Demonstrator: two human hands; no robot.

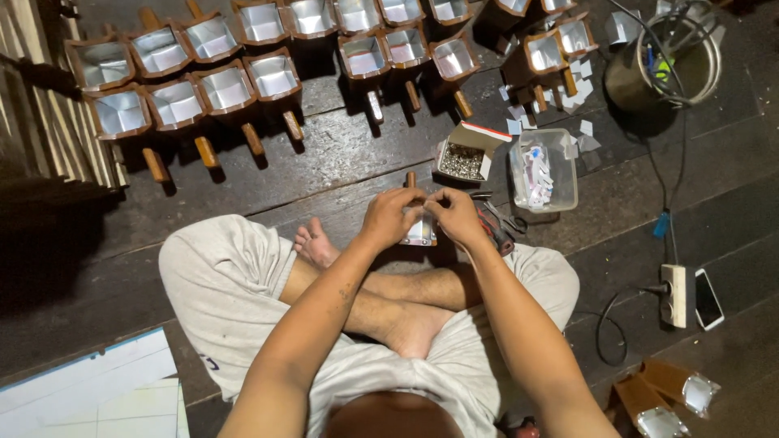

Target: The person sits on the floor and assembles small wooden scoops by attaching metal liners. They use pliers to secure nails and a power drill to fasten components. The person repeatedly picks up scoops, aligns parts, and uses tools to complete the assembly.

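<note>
person sitting cross-legged on the dark plank floor (341,154), both hands up in front of the knees. left hand (389,217) and right hand (456,217) meet over a small wooden box with a shiny lining (420,231), fingers of both pinched closed at its top edge, the box held just above the crossed legs, its short wooden handle (411,178) poking out on the far side. whether the fingertips hold something tiny between them, can't tell.

just right of the right hand, a red-handled tool (495,227) lies on the floor. a little farther out, an open cardboard box of small metal pieces (464,158), and right beside it a clear plastic tub of little paper bits (544,170). loose white paper squares (580,89) scattered beyond that.

across the far side, rows of finished-looking lined boxes with handles (227,85), lined up from far left to far right. far right, a metal bucket with coiled wire (665,61). at the right, a power strip (676,294) with a phone (707,298) beside it. near right corner, two more lined boxes (665,397). near left, white sheets (89,389).
</note>
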